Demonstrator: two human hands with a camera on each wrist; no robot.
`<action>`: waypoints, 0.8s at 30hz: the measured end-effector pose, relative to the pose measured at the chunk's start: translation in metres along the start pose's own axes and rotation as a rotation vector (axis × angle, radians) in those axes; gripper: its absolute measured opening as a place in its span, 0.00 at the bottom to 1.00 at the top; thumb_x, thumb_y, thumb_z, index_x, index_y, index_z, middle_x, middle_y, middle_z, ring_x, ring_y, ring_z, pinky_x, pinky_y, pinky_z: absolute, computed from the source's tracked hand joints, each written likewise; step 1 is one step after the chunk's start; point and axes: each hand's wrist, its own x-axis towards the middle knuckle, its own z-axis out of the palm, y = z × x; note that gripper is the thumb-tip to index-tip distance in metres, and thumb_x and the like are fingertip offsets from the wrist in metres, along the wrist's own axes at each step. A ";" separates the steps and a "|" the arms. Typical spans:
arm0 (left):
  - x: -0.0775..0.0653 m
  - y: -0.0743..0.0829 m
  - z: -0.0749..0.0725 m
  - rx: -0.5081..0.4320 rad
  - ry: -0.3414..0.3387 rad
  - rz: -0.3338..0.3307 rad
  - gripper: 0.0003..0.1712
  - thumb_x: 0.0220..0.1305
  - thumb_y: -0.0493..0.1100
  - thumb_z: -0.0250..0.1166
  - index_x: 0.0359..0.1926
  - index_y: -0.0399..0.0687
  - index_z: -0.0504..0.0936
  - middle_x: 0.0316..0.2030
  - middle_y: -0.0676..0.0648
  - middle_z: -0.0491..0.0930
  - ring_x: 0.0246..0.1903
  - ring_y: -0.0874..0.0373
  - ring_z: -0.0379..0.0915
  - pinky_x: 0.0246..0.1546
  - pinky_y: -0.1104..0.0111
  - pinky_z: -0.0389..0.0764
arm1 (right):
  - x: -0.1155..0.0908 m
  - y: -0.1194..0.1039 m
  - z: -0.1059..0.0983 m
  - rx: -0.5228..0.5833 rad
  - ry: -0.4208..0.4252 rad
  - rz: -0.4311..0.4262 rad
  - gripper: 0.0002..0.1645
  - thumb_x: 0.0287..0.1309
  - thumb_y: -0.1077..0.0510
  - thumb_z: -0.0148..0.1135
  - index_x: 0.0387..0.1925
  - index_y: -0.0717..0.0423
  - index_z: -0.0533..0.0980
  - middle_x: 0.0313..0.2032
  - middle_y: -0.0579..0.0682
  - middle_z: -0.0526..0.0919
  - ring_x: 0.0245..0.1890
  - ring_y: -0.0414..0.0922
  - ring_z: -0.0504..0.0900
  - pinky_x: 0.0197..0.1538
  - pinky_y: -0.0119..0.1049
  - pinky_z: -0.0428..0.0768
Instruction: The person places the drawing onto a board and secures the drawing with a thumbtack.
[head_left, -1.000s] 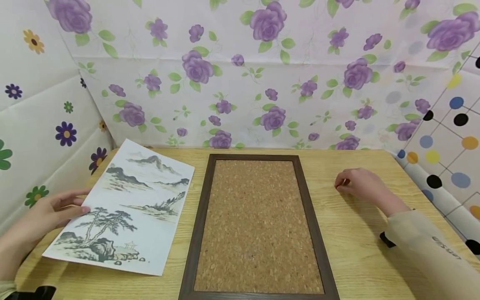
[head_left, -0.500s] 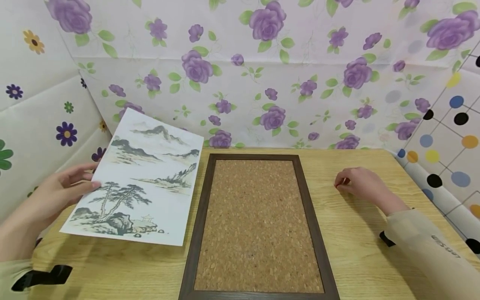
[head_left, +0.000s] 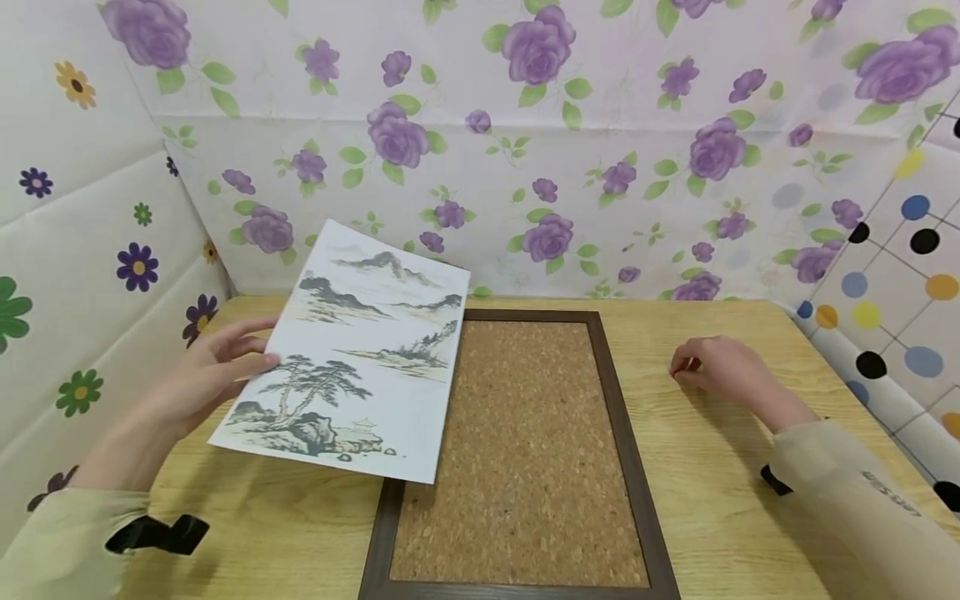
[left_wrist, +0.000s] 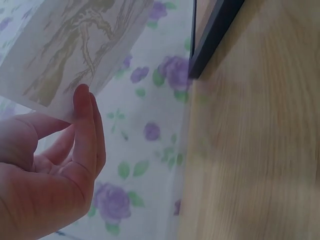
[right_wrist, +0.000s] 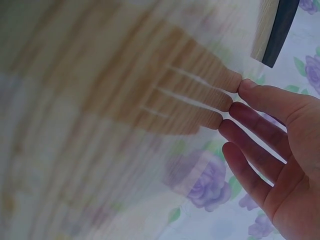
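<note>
A sheet with a printed ink landscape painting (head_left: 345, 350), showing mountains, pines, rocks and a small pavilion, is held up at the left by my left hand (head_left: 225, 375). The thumb lies on its face at the left edge, with fingers behind. In the left wrist view, thumb and fingers pinch a corner of the painting (left_wrist: 75, 55). Its right part overlaps the dark-framed cork board (head_left: 517, 450) lying at the middle of the table. My right hand (head_left: 723, 375) rests with its fingertips on the table to the board's right; in the right wrist view, the fingertips touch the glossy wood and nothing shows between them.
The light wooden table (head_left: 697, 517) spreads around the board. Behind it hangs a cloth (head_left: 622, 75) with purple roses. A flower-patterned sheet (head_left: 75, 275) closes the left side, a dotted one (head_left: 900, 317) the right.
My left hand has lifted the painting from the left side and carried it up and rightward, so that it now overlaps the board's left part. The right hand has stayed in place.
</note>
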 end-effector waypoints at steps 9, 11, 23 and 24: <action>0.024 0.005 0.049 0.007 -0.033 -0.094 0.38 0.64 0.47 0.61 0.71 0.53 0.55 0.44 0.51 0.74 0.41 0.62 0.77 0.41 0.66 0.83 | -0.002 -0.001 -0.001 0.012 -0.001 0.008 0.05 0.51 0.58 0.68 0.30 0.42 0.81 0.28 0.40 0.83 0.28 0.36 0.80 0.32 0.35 0.80; 0.027 0.004 0.062 0.007 -0.028 -0.099 0.39 0.63 0.47 0.62 0.71 0.52 0.55 0.43 0.51 0.74 0.41 0.62 0.77 0.41 0.67 0.82 | -0.003 -0.001 -0.001 0.015 0.003 0.007 0.05 0.51 0.58 0.68 0.29 0.42 0.81 0.28 0.40 0.83 0.28 0.36 0.80 0.32 0.35 0.80; 0.038 -0.005 0.114 -0.061 -0.034 -0.105 0.35 0.63 0.42 0.61 0.69 0.51 0.59 0.43 0.48 0.74 0.37 0.63 0.77 0.36 0.69 0.81 | -0.001 -0.001 -0.001 0.027 -0.003 0.013 0.04 0.52 0.57 0.68 0.30 0.43 0.81 0.28 0.40 0.83 0.28 0.35 0.79 0.31 0.34 0.79; 0.038 -0.007 0.118 -0.060 -0.032 -0.108 0.35 0.63 0.41 0.61 0.69 0.51 0.59 0.43 0.48 0.74 0.36 0.63 0.77 0.35 0.70 0.81 | -0.001 -0.001 -0.001 0.028 -0.006 0.012 0.04 0.52 0.57 0.67 0.30 0.43 0.81 0.28 0.40 0.83 0.28 0.35 0.79 0.31 0.34 0.79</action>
